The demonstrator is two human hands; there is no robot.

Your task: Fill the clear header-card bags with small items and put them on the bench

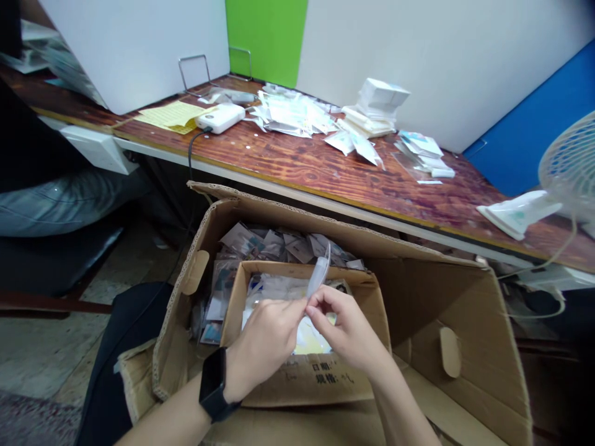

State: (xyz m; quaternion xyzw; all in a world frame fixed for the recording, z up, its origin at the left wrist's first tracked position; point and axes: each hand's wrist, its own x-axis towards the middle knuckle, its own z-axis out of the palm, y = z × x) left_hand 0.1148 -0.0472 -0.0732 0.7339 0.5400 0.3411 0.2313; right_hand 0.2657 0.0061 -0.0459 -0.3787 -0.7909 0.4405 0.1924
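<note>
My left hand (263, 347) and my right hand (344, 328) meet above a small cardboard box (302, 384), pinching a thin clear plastic sleeve (318, 271) between their fingertips. The sleeve stands up and curves slightly. A black smartwatch (214, 384) sits on my left wrist. Beneath my hands, white and yellow packets (279, 294) fill the small box, partly hidden by my fingers. The small box stands inside a large open cardboard carton (446, 316), beside a heap of flat packaged sachets (274, 244).
Behind the carton runs a wood-grain table (325, 164) holding white packets (290, 114), stacked cartons (381, 96), yellow papers (171, 116) and a white corded device (220, 118). A white fan (574, 164) stands at the right. A seated person's leg (56, 204) is at the left.
</note>
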